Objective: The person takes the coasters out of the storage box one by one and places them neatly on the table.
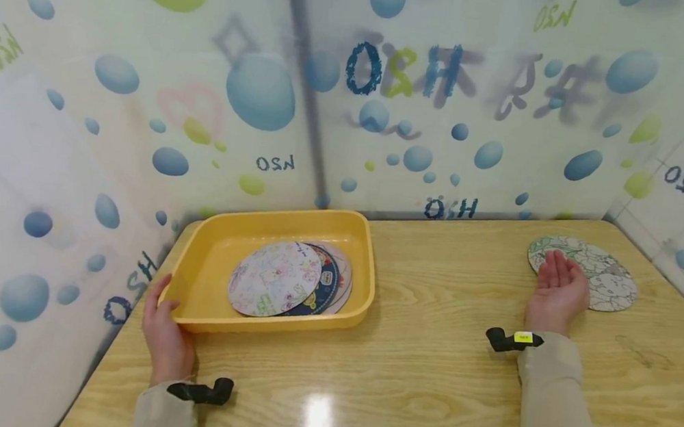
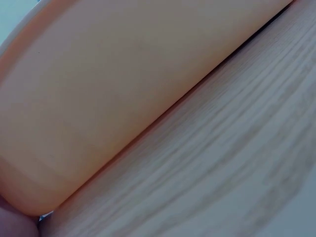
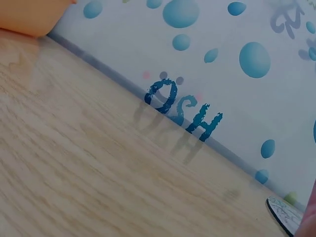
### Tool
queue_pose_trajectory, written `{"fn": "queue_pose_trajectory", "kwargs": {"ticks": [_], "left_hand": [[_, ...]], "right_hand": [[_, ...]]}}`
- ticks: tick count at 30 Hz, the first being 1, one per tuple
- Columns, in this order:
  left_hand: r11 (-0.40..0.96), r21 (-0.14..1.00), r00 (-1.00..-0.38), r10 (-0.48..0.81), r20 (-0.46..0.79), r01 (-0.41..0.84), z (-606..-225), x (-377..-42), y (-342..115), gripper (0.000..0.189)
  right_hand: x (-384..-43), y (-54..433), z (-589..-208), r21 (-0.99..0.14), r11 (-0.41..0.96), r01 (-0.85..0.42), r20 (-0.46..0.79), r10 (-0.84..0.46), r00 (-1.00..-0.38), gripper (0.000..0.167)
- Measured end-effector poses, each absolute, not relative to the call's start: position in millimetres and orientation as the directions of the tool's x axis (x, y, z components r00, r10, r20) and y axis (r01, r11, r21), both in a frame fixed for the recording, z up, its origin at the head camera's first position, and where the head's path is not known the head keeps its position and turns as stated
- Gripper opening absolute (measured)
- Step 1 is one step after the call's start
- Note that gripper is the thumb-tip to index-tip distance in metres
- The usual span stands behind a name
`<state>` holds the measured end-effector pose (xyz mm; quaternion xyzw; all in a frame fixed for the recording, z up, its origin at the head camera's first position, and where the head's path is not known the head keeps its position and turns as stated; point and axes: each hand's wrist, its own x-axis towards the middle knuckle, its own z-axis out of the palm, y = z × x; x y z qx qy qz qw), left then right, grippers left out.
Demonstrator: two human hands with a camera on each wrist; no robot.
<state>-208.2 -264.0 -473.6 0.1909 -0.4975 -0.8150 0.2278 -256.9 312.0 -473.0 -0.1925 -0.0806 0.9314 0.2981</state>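
Note:
A yellow plastic tray (image 1: 207, 262) sits on the left of the table. My left hand (image 1: 167, 341) holds its front left corner, fingers along the outer side and thumb over the rim. In the left wrist view the tray's side wall (image 2: 113, 89) fills much of the picture. Several round discs lie overlapping inside, a white one with coloured drawings (image 1: 274, 279) on top of a dark blue one (image 1: 328, 281). At the right, my right hand (image 1: 559, 296) is palm up with extended fingers, in front of a patterned oval disc (image 1: 610, 280); I cannot tell whether they touch.
The wood-grain table (image 1: 424, 386) spreads between the hands. A patterned white wall covering (image 1: 488, 111) stands along its back edge, with similar panels at left and right. Black wrist mounts (image 1: 201, 391) are strapped over the sleeves.

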Motion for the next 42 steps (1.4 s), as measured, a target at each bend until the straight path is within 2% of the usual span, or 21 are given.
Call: {"fn": "queue_pose_trajectory", "kwargs": {"ticks": [11, 17, 25, 32, 42], "left_hand": [[-0.404, 0.894, -0.816, -0.572, -0.081, 0.194, -471.3, -207.9, -262.2, 0.048], [-0.401, 0.895, -0.819, -0.568, -0.077, 0.194, -471.3, -207.8, -261.6, 0.048], [-0.403, 0.89, -0.827, -0.559, -0.056, 0.212, -471.7, -208.5, -261.6, 0.047], [-0.405, 0.888, -0.829, -0.557, -0.051, 0.218, -471.9, -208.5, -261.7, 0.047], [-0.394, 0.896, -0.826, -0.561, -0.059, 0.204, -473.5, -208.9, -263.5, 0.047]], "right_hand": [[-257.8, 306.7, -473.3, -0.333, -0.806, -0.489, -0.345, 0.587, -0.733, 0.019], [-258.9, 301.0, -475.1, -0.356, -0.814, -0.458, -0.319, 0.567, -0.76, 0.018], [-258.5, 294.5, -466.1, -0.358, -0.802, -0.478, -0.283, 0.581, -0.763, 0.019], [-261.5, 283.8, -457.5, -0.419, -0.782, -0.461, -0.249, 0.587, -0.77, 0.017], [-266.0, 264.0, -455.8, -0.47, -0.789, -0.396, -0.191, 0.528, -0.827, 0.022]]}}
